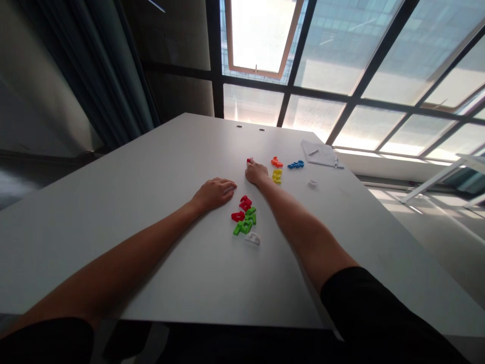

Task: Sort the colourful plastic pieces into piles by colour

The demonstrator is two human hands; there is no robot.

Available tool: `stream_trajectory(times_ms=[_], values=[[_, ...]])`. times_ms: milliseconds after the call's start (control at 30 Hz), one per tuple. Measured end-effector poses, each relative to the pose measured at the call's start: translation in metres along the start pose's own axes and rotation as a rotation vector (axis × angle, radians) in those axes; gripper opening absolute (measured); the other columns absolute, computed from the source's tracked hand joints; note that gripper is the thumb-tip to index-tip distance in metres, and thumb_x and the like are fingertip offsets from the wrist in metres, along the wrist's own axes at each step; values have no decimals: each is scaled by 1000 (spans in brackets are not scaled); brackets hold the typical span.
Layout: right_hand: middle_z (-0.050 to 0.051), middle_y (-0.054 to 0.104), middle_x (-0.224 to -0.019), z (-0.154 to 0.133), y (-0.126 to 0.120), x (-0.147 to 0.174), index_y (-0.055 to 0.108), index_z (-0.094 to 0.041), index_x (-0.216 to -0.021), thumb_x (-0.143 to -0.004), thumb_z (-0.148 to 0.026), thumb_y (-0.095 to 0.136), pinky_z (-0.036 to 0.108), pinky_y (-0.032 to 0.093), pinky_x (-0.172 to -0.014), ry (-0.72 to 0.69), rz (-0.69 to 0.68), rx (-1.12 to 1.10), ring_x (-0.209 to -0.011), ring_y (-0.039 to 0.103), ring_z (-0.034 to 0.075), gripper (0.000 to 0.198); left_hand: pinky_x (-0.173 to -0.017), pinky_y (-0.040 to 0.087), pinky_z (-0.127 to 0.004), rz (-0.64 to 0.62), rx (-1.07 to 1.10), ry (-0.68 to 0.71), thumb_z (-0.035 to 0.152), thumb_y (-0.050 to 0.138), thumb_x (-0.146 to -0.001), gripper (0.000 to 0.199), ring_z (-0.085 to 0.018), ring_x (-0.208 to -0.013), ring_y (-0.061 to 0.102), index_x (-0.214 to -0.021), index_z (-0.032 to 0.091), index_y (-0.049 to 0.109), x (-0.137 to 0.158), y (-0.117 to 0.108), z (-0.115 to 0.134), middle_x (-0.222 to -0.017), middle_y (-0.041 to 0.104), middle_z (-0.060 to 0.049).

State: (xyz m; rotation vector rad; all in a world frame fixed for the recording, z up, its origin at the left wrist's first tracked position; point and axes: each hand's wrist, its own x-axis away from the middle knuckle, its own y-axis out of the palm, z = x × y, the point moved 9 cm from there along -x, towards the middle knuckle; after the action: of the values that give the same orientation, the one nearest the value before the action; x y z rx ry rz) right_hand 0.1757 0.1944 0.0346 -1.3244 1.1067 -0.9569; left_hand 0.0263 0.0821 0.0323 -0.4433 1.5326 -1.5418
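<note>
My right hand point(256, 173) reaches far over the white table, fingers closed on a small red plastic piece point(249, 160) that peeks out at the fingertips. Lying on the tabletop, my left hand point(214, 194) has its fingers stretched forward; a pale spot under them is too small to make out. Between my forearms lie several red pieces point(245, 203), several green pieces point(245, 226) and one white piece point(253, 238). Just right of my right hand are yellow pieces point(277, 176), with orange pieces point(276, 162) and blue pieces point(296, 164) beyond.
A small white piece point(312, 184) sits apart on the right. Near the table's right edge lies a clear sheet or bag point(322, 152) with a pen-like stick. Two round cable holes mark the far edge of the table point(212, 134). Windows rise behind it; a dark curtain point(94, 65) hangs left.
</note>
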Motion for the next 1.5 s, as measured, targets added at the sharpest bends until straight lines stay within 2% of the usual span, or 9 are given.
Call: stream_trajectory(times_ms=[300, 400, 467, 700, 867, 967, 1200, 1367, 1500], values=[[23, 31, -180, 10, 4, -22, 39, -4, -171, -107, -17, 36, 45, 48, -121, -6, -81, 34, -149, 59, 35, 65, -113, 56, -47, -3, -6, 2, 38, 52, -103, 40, -30, -126, 71, -130, 29, 80, -1, 0, 4, -141, 78, -5], [22, 23, -183, 7, 0, -17, 32, -5, -174, -107, -13, 33, 46, 47, -122, -17, -44, 31, -151, 57, 34, 68, -115, 55, -45, -11, -13, 1, 38, 52, -103, 40, -29, -127, 71, -130, 29, 80, -1, 1, 4, -142, 78, -4], [21, 31, -181, 3, -1, -7, 39, -7, -171, -108, -13, 31, 47, 50, -119, -36, -20, 28, -146, 62, 34, 64, -114, 55, -46, -11, -18, 1, 38, 52, -103, 39, -29, -127, 71, -130, 29, 80, -1, 1, 3, -142, 78, -4], [9, 60, -165, 9, 0, 87, 66, -24, -152, -110, -23, 44, 42, 58, -113, -188, 86, 30, -136, 71, 28, 48, -112, 57, -49, -6, -11, 14, 38, 51, -105, 41, -32, -128, 72, -131, 28, 80, 0, 1, 3, -144, 77, -6], [3, 72, -152, 33, -6, 176, 76, -29, -143, -106, -20, 53, 39, 61, -112, -271, 160, -101, -132, 75, 24, 45, -111, 57, -42, 19, 144, 199, 27, 49, -105, 40, -24, -121, 74, -128, 32, 81, 10, -15, 29, -135, 81, -3], [1, 74, -149, 40, -10, 202, 78, -30, -139, -102, -17, 57, 40, 62, -111, -295, 171, -166, -127, 77, 24, 45, -108, 59, -39, 39, 182, 268, 20, 48, -104, 44, -21, -118, 75, -128, 33, 82, 15, -22, 41, -134, 81, -1], [2, 77, -144, 34, -18, 199, 80, -29, -133, -100, -14, 58, 39, 65, -105, -282, 181, -198, -121, 80, 26, 42, -101, 63, -43, -39, 50, 293, 20, 51, -103, 47, -26, -118, 73, -139, 33, 79, 15, -16, 50, -137, 81, -3], [3, 77, -144, 35, -17, 200, 80, -30, -133, -99, -15, 59, 38, 65, -104, -280, 190, -188, -120, 80, 26, 42, -108, 60, -48, -39, -32, 144, 32, 55, -105, 46, -32, -131, 68, -147, 34, 74, -1, -10, 36, -143, 77, -6], [3, 77, -144, 36, -17, 200, 80, -30, -132, -100, -16, 60, 39, 65, -102, -279, 192, -196, -117, 81, 26, 41, -106, 60, -46, -85, -89, 35, 36, 53, -105, 52, -34, -132, 66, -155, 31, 66, -33, 4, 19, -141, 76, -10]])
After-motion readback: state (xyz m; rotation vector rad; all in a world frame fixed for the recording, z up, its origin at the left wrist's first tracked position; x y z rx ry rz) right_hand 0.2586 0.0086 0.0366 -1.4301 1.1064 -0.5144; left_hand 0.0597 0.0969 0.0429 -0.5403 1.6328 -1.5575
